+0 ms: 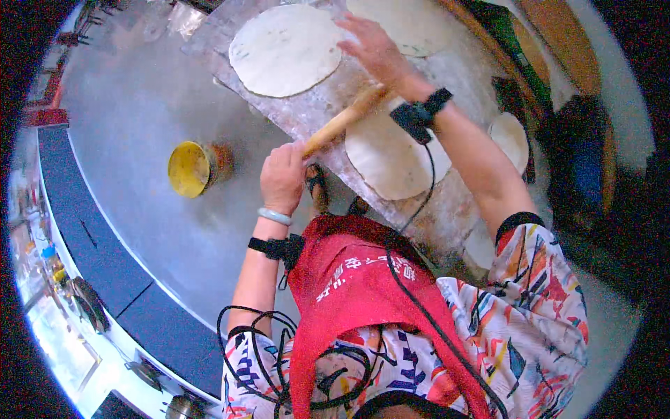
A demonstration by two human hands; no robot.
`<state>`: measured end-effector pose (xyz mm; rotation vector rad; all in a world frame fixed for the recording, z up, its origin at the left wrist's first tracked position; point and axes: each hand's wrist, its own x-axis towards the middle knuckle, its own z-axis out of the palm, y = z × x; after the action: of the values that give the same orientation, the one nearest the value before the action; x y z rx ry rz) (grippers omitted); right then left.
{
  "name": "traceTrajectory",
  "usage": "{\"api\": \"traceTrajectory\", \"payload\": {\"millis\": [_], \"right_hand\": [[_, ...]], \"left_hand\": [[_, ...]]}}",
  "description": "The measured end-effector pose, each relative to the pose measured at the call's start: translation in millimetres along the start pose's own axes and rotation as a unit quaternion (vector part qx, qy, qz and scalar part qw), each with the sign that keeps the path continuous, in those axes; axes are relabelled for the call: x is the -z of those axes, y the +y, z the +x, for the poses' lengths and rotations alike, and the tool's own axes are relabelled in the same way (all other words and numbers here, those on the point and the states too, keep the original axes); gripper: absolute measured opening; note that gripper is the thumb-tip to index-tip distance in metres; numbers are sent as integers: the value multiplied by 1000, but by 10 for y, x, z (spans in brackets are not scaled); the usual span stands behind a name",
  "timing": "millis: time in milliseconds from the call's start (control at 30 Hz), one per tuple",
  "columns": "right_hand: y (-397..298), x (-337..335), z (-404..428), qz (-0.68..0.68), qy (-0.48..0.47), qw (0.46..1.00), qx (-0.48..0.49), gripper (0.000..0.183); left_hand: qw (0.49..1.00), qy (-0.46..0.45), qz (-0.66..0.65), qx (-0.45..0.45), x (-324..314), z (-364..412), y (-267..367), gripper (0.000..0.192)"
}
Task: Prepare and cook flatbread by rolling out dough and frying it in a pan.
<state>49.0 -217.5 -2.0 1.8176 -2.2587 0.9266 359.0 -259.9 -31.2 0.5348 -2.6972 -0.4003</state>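
My left hand (282, 173) is closed around the near end of a wooden rolling pin (340, 123). The pin slants up to the right across a flour-dusted work board (319, 107). My right hand (374, 52) is spread above the pin's far end, fingers apart, by the right edge of a flat dough round (285, 50). Whether its fingertips touch that dough I cannot tell. Another dough round (392, 157) lies under the pin and my right forearm, partly hidden. Behind my right hand, a further dough sheet (413, 26) runs out of view at the top.
A yellow bucket (189, 168) stands on the grey floor left of the board. Smaller dough pieces (510, 141) lie towards the board's right side. Black cable (413, 293) hangs from my right wrist across my red apron (361, 283). A dark counter front (131, 272) curves along the left.
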Motion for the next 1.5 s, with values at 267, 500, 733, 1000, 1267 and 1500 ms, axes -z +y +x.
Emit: {"api": "traceTrajectory", "payload": {"millis": [267, 500, 733, 1000, 1267, 1500], "right_hand": [[-56, 567, -1119, -133, -175, 976, -1, 70], [168, 522, -450, -26, -229, 966, 115, 78], [473, 906, -1038, -7, -267, 964, 10, 46], [581, 1582, -1558, -210, -103, 926, -296, 70], [1674, 1790, -1237, -247, -57, 916, -312, 81], [2251, 1809, -809, -165, 31, 947, -274, 77]], "left_hand": [[998, -16, -35, 50, -184, -271, 550, 52], [988, -38, 75, 126, -121, 132, 556, 75], [999, -27, 20, -37, -20, 495, 561, 27], [978, -154, -2, -143, -710, 1908, 1152, 74], [979, -137, 18, -147, -1002, 2793, 1466, 79], [994, 2, 41, -99, -1261, 3657, 1468, 79]]}}
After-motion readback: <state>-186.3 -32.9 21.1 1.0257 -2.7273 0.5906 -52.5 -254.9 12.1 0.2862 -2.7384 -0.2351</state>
